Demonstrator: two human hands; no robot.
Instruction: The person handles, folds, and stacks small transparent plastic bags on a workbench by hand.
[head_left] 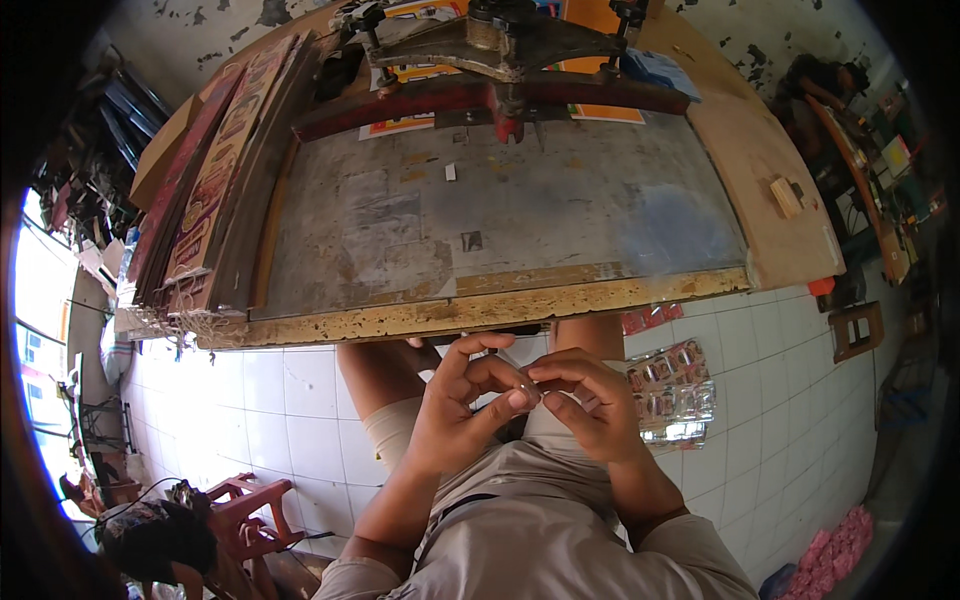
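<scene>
Print: coloured markings on long stacked strips (pixel 212 190), upper left | Item: small shiny piece (pixel 533 394), lower centre, at my fingertips; too small to tell its pointing or long axis | My left hand (pixel 462 398): thumb and finger pinched on it, others curled | My right hand (pixel 588 402): fingers bent, tips at it; grip, cannot tell

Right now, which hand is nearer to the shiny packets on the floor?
Right. The right hand is just left of the shiny packets in the picture, raised above them; the left hand is farther left.
</scene>
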